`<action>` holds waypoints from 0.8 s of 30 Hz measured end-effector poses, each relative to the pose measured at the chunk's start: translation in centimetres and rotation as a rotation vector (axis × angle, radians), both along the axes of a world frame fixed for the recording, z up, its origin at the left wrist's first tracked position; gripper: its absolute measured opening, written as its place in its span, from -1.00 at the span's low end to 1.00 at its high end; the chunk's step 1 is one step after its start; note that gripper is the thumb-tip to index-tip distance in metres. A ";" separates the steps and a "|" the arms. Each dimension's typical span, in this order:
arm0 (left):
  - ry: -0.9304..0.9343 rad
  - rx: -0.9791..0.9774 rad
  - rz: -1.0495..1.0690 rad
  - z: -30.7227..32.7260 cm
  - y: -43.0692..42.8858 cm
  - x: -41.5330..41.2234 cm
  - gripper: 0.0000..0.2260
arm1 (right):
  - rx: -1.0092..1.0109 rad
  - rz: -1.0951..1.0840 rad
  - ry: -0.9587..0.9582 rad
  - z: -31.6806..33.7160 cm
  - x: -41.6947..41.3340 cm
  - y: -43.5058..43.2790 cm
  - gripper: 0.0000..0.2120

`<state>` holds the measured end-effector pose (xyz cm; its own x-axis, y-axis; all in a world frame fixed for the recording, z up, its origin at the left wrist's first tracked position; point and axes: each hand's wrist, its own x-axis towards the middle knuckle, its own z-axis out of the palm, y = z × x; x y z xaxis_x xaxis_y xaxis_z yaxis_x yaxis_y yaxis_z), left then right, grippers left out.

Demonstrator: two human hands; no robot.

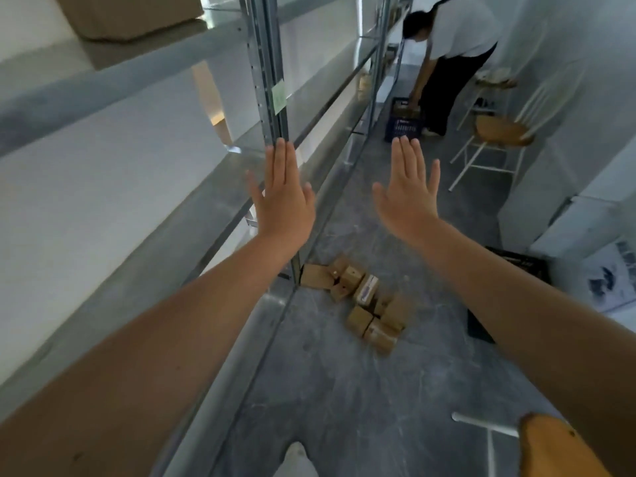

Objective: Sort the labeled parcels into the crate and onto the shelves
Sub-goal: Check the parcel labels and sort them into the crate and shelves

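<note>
Left hand (284,201) and right hand (407,197) flat, empty, in open air over aisle. Shelves (113,77) wall off left side; upright post (272,108) just beyond left fingertips. Floor (344,390) open up to parcels (364,301) heaped by shelf foot. Black crate (523,266) at right, part hidden by forearm. Chair (499,130) and bending person (457,29) narrow far aisle. Wooden seat (550,445) juts in low right.
</note>
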<state>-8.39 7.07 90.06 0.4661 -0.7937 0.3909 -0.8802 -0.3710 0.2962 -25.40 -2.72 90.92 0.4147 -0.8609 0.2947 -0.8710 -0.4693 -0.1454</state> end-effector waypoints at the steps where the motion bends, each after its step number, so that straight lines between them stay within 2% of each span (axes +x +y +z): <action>1: 0.010 0.009 -0.025 -0.3 -1.0 0.8 -0.43 | 0.009 -0.025 -0.004 -0.1 0.2 -0.6 -0.34; 6: 0.036 0.042 -0.147 -1.9 -6.0 1.7 -0.42 | 0.066 -0.127 -0.032 -1.9 -0.5 -2.6 -0.37; 14: 0.030 0.153 -0.371 -5.6 -12.8 -4.2 -0.42 | 0.173 -0.294 -0.080 -6.0 -5.7 -7.2 -0.35; 19: -0.069 0.197 -0.471 -8.1 -17.8 -8.0 -0.41 | 0.249 -0.342 -0.091 -9.7 -9.4 -11.4 -0.34; 24: -0.016 0.288 -0.469 -11.6 -23.9 -11.5 -0.41 | 0.350 -0.360 -0.108 -13.6 -12.8 -18.1 -0.35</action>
<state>-19.92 -16.86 78.49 0.0324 -0.9909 0.1310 -0.9742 -0.0020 0.2256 -38.16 -20.85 77.27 0.0565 -0.9983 -0.0119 -0.9398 -0.0492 -0.3382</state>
